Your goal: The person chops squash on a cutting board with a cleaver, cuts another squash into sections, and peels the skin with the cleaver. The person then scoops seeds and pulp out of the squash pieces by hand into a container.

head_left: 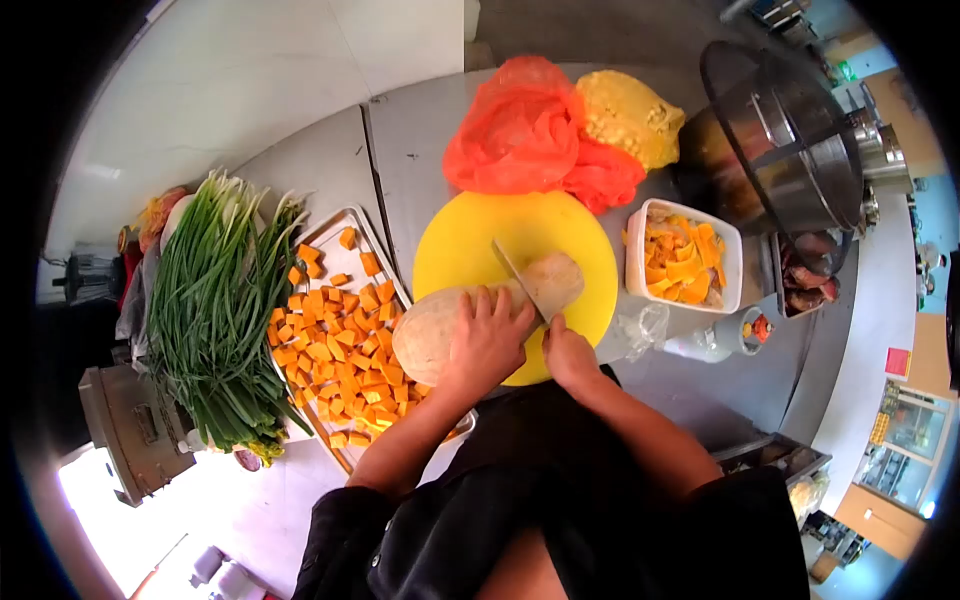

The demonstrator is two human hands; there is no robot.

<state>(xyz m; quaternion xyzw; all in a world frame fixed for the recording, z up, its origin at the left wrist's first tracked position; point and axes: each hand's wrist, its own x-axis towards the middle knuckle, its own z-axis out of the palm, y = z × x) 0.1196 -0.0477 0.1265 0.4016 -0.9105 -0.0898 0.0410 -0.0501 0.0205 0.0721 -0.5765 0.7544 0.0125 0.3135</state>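
A large pale butternut squash (425,338) lies on a round yellow cutting board (450,240). My left hand (490,340) presses down on its thick part, fingers curled over the top. In my right hand (572,358) is the handle of a kitchen knife (520,278). Its blade crosses the squash near the narrower end, just right of my left fingertips. How deep the edge sits in the flesh, I cannot tell. To the left, a metal tray (328,238) holds many orange squash cubes (345,360).
Green onions (220,310) are heaped at the left. Beyond the board sit a red plastic bag (515,130) and a yellow bag (630,115). On the right are a white tub (634,255) of orange peelings (685,262), a clear bottle (715,338) and a large dark pot (780,150).
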